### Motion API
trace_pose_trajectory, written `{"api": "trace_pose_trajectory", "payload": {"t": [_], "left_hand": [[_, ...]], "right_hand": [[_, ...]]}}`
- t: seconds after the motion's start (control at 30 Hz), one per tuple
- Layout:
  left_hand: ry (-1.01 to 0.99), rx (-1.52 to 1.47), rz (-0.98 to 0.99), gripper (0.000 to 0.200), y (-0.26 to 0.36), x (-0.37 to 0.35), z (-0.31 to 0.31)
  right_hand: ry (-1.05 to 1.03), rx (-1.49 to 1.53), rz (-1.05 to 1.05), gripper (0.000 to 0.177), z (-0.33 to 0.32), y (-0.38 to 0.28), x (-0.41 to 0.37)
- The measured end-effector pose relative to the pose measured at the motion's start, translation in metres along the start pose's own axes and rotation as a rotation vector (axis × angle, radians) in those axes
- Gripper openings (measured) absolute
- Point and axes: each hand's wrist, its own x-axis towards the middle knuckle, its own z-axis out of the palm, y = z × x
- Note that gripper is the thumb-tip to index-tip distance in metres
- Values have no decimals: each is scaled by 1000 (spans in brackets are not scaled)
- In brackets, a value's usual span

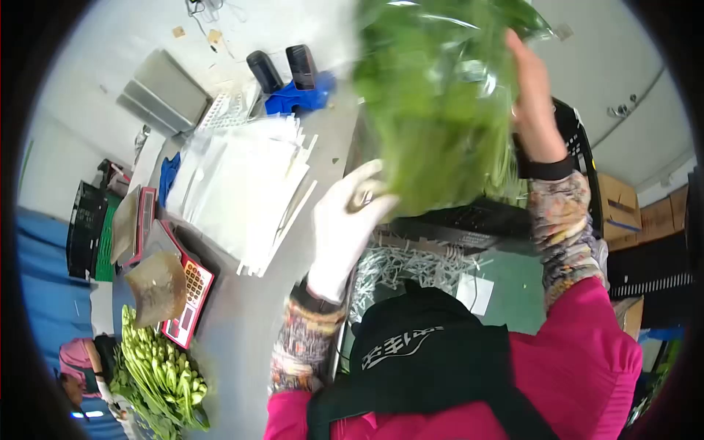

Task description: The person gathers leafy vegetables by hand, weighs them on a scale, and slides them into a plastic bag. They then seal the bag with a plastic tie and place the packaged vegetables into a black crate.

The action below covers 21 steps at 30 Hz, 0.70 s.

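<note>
A clear plastic bag of leafy greens [440, 110], blurred by motion, is held up in front of me over a black crate [469, 224]. My right hand [535, 103], without a glove, grips the bag's right side with its fingers along the plastic. At the lower left of the bag, my left hand [348, 220] in a white glove has its thumb and fingers curled in and closed on the bag's edge. Part of the crate's contents is hidden behind the bag.
White plastic bags [238, 183] lie stacked on the metal table [242, 315]. A red scale [187, 290] and a heap of green vegetables [158, 374] are on the left. Many grey twist ties [396, 275] lie below the crate. Another person [81, 363] stands at lower left.
</note>
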Motion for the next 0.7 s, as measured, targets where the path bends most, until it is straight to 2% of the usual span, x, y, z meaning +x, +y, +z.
{"api": "trace_pose_trajectory", "payload": {"t": [0.03,0.07,0.1,0.13,0.17,0.23,0.27,0.3,0.37,0.4,0.43,0.47,0.5,0.53,0.57,0.6,0.63,0.67,0.7], "left_hand": [[56,160,192,45,1,45,40],[84,295,193,47,-1,62,62],[224,560,419,47,-24,80,86],[139,714,251,47,-38,88,109],[49,858,72,47,-46,95,131],[8,953,2,34,-56,108,162],[-94,927,42,24,-63,113,169],[-177,904,71,16,-70,119,170],[-232,896,184,11,-70,123,169],[-276,857,258,12,-66,117,157],[-329,865,290,14,-58,109,147],[-205,874,250,12,-85,113,161],[-211,879,240,15,-81,108,156],[-207,869,231,12,-68,100,144],[-207,834,95,13,-54,88,127],[-84,776,62,16,-79,93,125],[109,644,126,16,-87,82,107],[221,647,188,12,-77,67,82],[396,496,354,11,-59,34,41]], "right_hand": [[-98,121,318,38,-87,66,102],[-183,239,240,35,-118,83,106],[43,318,331,28,-149,119,133],[67,308,388,31,-185,167,165],[204,85,367,43,-211,199,177],[130,-1166,169,47,-276,251,206],[159,-1389,-43,47,-303,285,215],[238,-1501,-120,45,-272,248,182],[48,-1402,-462,42,-243,205,157],[-5,-1293,-602,41,-232,210,160],[-177,-1111,-547,43,-195,185,133],[-271,-879,-641,42,-166,178,113],[-407,-882,-726,40,-131,158,85],[-594,-744,-577,39,-111,157,69],[-768,-636,-432,39,-101,160,51],[-850,-1241,-943,38,-103,185,64],[-1005,-1147,-758,37,-116,237,94],[-1056,-1123,-585,37,-137,273,116],[-1046,-1192,-442,36,-144,292,141]]}}
